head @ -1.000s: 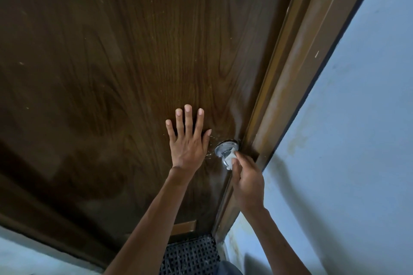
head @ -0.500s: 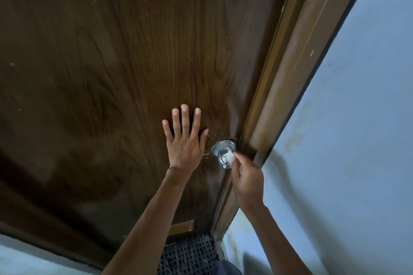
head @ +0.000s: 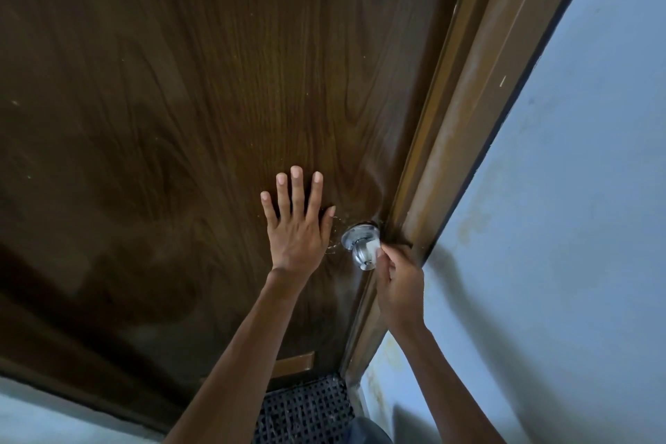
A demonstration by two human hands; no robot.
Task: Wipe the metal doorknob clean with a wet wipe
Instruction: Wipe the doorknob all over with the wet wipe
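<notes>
Shifted rightward round the doorknob (head: 360,245), the right hand (head: 398,287) pinches the wet wipe (head: 373,247) against it; left hand (head: 297,231), flat-fingered, presses the door (head: 180,119) beside.

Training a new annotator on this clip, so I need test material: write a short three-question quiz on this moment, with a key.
1. True or false: the left hand lies flat, fingers spread, on the door.
2. The wet wipe is held against the doorknob by: A) the left hand; B) the right hand; C) both hands.
3. Fill in: the doorknob sits right beside the brown door ____.
Key: 1 true; 2 B; 3 frame.
</notes>
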